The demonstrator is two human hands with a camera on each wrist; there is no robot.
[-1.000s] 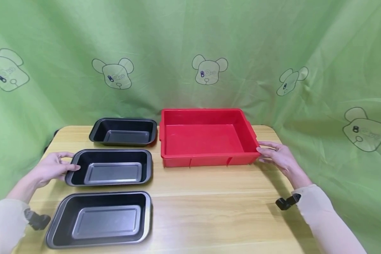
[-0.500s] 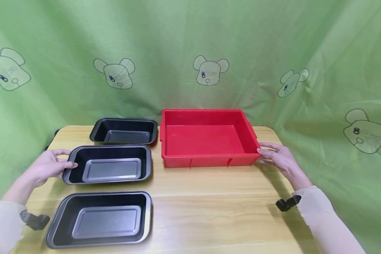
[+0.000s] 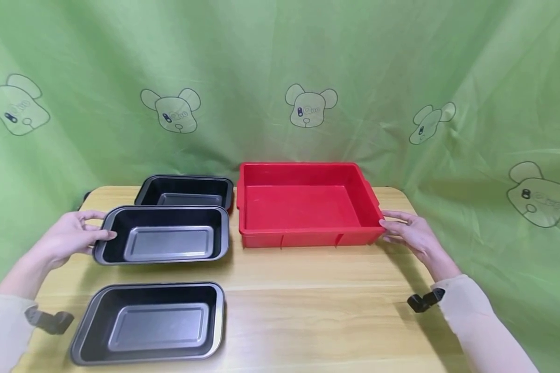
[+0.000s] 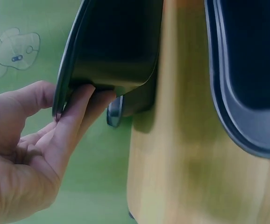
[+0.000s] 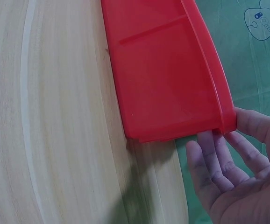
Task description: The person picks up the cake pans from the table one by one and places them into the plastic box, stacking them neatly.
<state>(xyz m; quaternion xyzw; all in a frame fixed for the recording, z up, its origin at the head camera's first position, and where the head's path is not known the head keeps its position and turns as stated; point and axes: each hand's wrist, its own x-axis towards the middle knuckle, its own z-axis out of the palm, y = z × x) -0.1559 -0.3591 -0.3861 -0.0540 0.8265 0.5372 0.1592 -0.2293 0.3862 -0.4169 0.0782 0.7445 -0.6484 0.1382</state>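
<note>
My left hand (image 3: 70,238) pinches the left rim of a dark loaf pan (image 3: 168,242), thumb over the edge and fingers underneath. In the left wrist view this loaf pan (image 4: 111,70) is raised off the table, its underside resting against the fingers. Its far rim covers the front of another loaf pan (image 3: 189,187) at the back left. A third, larger loaf pan (image 3: 158,326) lies nearest the person. At the right front corner of a shallow red plastic bin (image 3: 303,207), my right hand (image 3: 410,233) grips the rim, with the thumb on top and fingers below.
All this is on a light wooden table (image 3: 326,316) with rounded back corners. Directly behind it hangs a green curtain (image 3: 242,77) printed with bear-like heads. The red bin stands close to the back edge, just right of the back pan.
My left hand has lifted the middle pan and moved it away from me, so it overlaps the back pan in view. The right hand and red bin have stayed in place.
</note>
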